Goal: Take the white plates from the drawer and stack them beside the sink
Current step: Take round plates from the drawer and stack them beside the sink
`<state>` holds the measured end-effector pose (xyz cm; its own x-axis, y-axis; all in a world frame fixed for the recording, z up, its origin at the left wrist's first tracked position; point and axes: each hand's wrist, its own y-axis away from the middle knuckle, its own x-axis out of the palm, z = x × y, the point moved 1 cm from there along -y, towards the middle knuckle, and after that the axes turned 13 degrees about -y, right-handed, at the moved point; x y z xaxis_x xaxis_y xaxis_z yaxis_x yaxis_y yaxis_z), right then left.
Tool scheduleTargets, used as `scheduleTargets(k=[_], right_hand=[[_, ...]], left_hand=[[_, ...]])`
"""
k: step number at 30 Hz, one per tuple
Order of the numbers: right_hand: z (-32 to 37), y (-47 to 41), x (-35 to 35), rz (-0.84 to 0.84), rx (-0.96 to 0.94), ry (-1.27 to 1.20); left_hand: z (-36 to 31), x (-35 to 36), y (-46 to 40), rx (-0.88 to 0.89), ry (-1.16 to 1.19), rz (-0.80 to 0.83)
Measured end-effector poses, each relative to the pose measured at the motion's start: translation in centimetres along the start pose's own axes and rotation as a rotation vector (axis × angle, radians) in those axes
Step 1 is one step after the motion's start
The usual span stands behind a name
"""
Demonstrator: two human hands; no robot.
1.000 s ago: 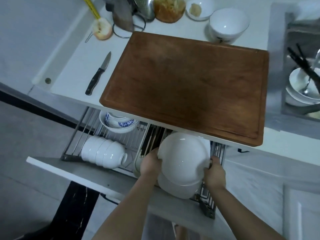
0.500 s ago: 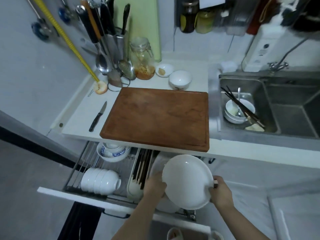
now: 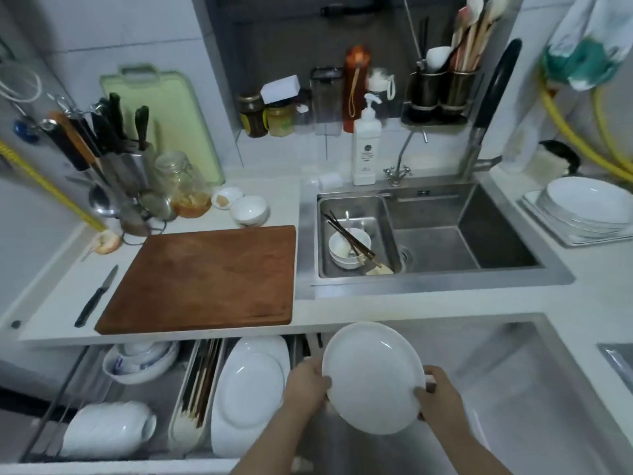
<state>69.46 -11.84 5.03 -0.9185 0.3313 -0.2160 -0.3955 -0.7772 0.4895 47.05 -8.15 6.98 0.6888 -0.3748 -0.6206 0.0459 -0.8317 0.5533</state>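
A round white plate (image 3: 373, 377) hangs in front of the counter edge, just right of the open drawer (image 3: 113, 462). My left hand (image 3: 306, 385) grips its left rim and my right hand (image 3: 436, 394) grips its right rim. A large oval white plate (image 3: 250, 392) leans in the drawer rack. A stack of white plates (image 3: 582, 209) lies on the counter to the right of the steel sink (image 3: 435, 231).
A brown cutting board (image 3: 205, 279) and a black knife (image 3: 97, 296) lie on the counter left of the sink. Bowls and chopsticks (image 3: 351, 241) sit in the sink's left basin. White bowls (image 3: 109, 428), a blue-patterned bowl (image 3: 140, 361) and a chopstick tray (image 3: 198, 385) fill the drawer.
Both hands have lifted the round plate out of the drawer and carried it rightward. My view has tilted up, bringing the sink and the stack beside it into sight.
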Motion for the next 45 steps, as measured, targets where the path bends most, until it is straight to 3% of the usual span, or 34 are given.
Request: scheduleTargets(k=[9,16,32,45], right_hand=[[5.3,-4.2,-13.0,-0.095,-0.128,-0.095],[9.8,-7.6,-20.4,-0.247,-0.207,-0.201],[21.1,-20.6,-28.4,-0.552,-0.173,-0.355],[25.8,-31.6,-35.2,-0.613,-0.172,-0.281]], left_hand=[[-14.8,5.0,0.3,0.154,0.113,0.017],[-25.4,7.0,-1.7,0.337,0.035,0.018],[-48.0,9.2,-16.1,0.544,-0.056,0.070],[-60.4,13.7,-24.3,0.563,-0.049,0.130]])
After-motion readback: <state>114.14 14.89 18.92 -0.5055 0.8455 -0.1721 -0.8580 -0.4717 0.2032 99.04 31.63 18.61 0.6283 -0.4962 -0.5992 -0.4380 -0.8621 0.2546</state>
